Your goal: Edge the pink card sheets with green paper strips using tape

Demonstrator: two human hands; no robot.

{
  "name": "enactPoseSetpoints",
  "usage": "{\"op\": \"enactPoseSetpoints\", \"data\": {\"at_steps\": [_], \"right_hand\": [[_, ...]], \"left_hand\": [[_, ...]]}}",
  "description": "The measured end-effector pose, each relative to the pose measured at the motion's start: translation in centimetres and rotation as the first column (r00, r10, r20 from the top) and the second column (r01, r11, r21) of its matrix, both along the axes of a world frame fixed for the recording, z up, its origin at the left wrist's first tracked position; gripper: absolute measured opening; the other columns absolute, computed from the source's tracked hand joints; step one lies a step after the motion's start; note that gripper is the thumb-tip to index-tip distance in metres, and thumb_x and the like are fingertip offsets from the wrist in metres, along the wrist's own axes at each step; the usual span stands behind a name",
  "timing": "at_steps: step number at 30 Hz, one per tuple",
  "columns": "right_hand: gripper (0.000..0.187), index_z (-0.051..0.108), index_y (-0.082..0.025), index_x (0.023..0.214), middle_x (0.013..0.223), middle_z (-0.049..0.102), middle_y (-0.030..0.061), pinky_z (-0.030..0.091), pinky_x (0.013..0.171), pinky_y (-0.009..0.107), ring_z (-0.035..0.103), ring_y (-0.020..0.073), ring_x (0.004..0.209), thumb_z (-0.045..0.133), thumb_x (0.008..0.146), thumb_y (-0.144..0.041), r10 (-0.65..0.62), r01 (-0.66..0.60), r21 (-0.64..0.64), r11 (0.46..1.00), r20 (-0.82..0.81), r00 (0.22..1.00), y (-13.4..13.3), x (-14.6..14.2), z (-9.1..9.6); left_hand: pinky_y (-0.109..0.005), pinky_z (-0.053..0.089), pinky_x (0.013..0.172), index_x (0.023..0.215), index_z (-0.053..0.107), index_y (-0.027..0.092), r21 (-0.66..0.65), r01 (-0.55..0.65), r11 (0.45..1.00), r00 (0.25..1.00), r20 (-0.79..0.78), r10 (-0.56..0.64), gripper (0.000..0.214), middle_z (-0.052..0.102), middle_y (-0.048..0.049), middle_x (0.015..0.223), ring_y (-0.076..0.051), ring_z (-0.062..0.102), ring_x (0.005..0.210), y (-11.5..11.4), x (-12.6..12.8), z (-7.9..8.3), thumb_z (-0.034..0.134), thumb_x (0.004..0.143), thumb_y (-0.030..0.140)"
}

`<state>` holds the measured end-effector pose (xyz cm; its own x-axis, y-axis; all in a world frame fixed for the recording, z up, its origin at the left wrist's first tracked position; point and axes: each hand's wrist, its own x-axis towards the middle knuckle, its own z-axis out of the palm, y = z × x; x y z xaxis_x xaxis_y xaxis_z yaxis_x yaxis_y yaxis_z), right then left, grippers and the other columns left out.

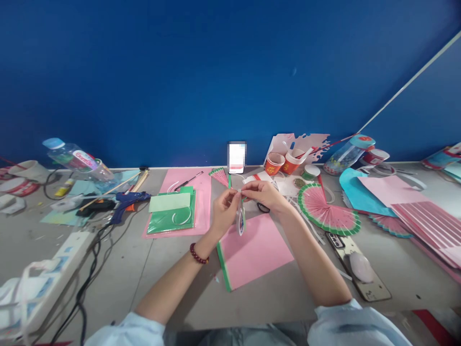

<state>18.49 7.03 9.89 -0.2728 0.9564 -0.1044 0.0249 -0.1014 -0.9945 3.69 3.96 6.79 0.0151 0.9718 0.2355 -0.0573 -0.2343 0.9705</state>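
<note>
Cup point(292, 166) of slender items point(306, 154) beyond hands point(225, 207)

This was a craft workspace: a flat grey desk point(173, 288) held a blue plastic glue gun point(127, 203) and rectangular green-edged pink paper point(257, 254).

The grey tabletop point(173, 288) carries a pink sheet point(257, 252) with a green edge at front centre. On the left lie a white power strip point(61, 276), black cables point(95, 251) and a blue glue gun point(124, 204); on the right, a pink-and-green paper fan point(319, 206) and a phone point(376, 288).
</note>
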Motion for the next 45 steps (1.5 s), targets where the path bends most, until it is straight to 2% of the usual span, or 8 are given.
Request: {"op": "enactPoseSetpoints", "data": {"at_steps": [9, 16, 25, 30, 32, 35, 40, 45], "right_hand": [[0.017, 0.066, -0.017, 0.077, 0.071, 0.065, 0.0012, 0.05, 0.071, 0.03, 0.062, 0.0141, 0.067, 0.069, 0.068, -0.03, -0.001, -0.004, 0.071, 0.997, 0.065, 0.998, 0.0, 0.0, -0.3], [0.015, 0.065, -0.018, 0.078, 0.07, 0.065, 0.0009, 0.048, 0.066, 0.027, 0.061, 0.0137, 0.064, 0.065, 0.07, -0.03, -0.099, 0.069, 0.167, 0.984, 0.183, 0.978, 0.2, 0.1, -0.5], [0.021, 0.064, -0.016, 0.075, 0.07, 0.065, 0.001, 0.048, 0.068, 0.028, 0.061, 0.0132, 0.066, 0.07, 0.067, -0.034, -0.036, 0.037, 0.05, 0.998, -0.003, 0.999, -0.1, -0.5, -0.7], [0.02, 0.062, -0.017, 0.072, 0.068, 0.061, -0.0011, 0.046, 0.067, 0.026, 0.058, 0.0112, 0.064, 0.07, 0.065, -0.033, -0.089, 0.091, 0.032, 0.995, -0.06, 0.994, -0.3, -1.0, -0.4], [0.019, 0.061, -0.017, 0.073, 0.068, 0.06, -0.0017, 0.045, 0.064, 0.025, 0.055, 0.0102, 0.063, 0.069, 0.066, -0.033, -0.188, 0.193, 0.073, 0.978, -0.075, 0.979, -0.4, -1.3, -0.3], [0.017, 0.061, -0.018, 0.075, 0.068, 0.057, -0.0024, 0.042, 0.06, 0.023, 0.051, 0.0088, 0.06, 0.066, 0.069, -0.033, -0.358, 0.368, 0.191, 0.91, -0.085, 0.93, -0.3, -1.5, -0.4], [0.021, 0.062, -0.017, 0.078, 0.065, 0.057, -0.0016, 0.039, 0.05, 0.023, 0.049, 0.0086, 0.052, 0.066, 0.07, -0.036, -0.376, 0.383, 0.236, 0.893, -0.076, 0.923, -0.2, -1.6, -0.8], [0.018, 0.058, -0.018, 0.076, 0.096, 0.062, 0.005, 0.05, 0.062, 0.027, 0.063, 0.0146, 0.076, 0.065, 0.071, -0.034, -0.461, 0.533, 0.282, 0.797, -0.285, 0.84, -0.1, -1.3, -0.2]], "left_hand": [[-0.021, 0.038, 0.052, 0.076, 0.057, 0.018, -0.019, 0.004, 1.0, 1.0, 0.013, -0.004, 0.022, 0.051, 0.0033, 0.06, -0.008, 0.046, 0.052, 0.0, 0.1, 0.1, 0.058, 0.081, 0.039], [-0.021, 0.037, 0.051, 0.077, 0.058, 0.018, -0.016, -0.013, 1.0, 1.0, -0.002, 0.013, 0.019, 0.053, 0.0031, 0.061, -0.008, 0.046, 0.051, 0.0, 0.1, -0.2, 0.059, 0.081, 0.037], [-0.02, 0.037, 0.051, 0.071, 0.055, 0.017, -0.017, 0.001, 1.0, 0.999, 0.044, 0.0, 0.024, 0.049, 0.0044, 0.056, -0.007, 0.046, 0.05, -0.1, 0.2, 0.1, 0.059, 0.081, 0.039], [-0.02, 0.036, 0.05, 0.072, 0.055, 0.017, -0.014, -0.011, 1.0, 0.999, 0.046, 0.012, 0.025, 0.048, 0.0049, 0.055, -0.007, 0.045, 0.049, 0.0, 0.1, -0.1, 0.058, 0.081, 0.04], [-0.02, 0.037, 0.05, 0.072, 0.055, 0.017, -0.012, -0.015, 1.0, 0.999, 0.047, 0.016, 0.025, 0.048, 0.0049, 0.055, -0.007, 0.045, 0.049, 0.1, 0.1, -0.2, 0.058, 0.081, 0.04], [-0.02, 0.037, 0.05, 0.073, 0.056, 0.017, -0.019, -0.024, 1.0, 0.998, 0.054, 0.025, 0.025, 0.05, 0.0045, 0.056, -0.007, 0.045, 0.049, 0.1, 0.2, -0.4, 0.059, 0.08, 0.041], [-0.02, 0.037, 0.05, 0.076, 0.057, 0.017, -0.023, -0.018, 1.0, 0.999, 0.047, 0.019, 0.024, 0.05, 0.0046, 0.057, -0.007, 0.045, 0.049, 0.1, 0.3, -0.5, 0.059, 0.081, 0.04], [-0.02, 0.036, 0.049, 0.074, 0.055, 0.017, -0.023, -0.012, 1.0, 1.0, 0.023, 0.013, 0.025, 0.047, 0.0053, 0.054, -0.007, 0.043, 0.048, 0.0, 0.3, -0.3, 0.058, 0.081, 0.041]]}}
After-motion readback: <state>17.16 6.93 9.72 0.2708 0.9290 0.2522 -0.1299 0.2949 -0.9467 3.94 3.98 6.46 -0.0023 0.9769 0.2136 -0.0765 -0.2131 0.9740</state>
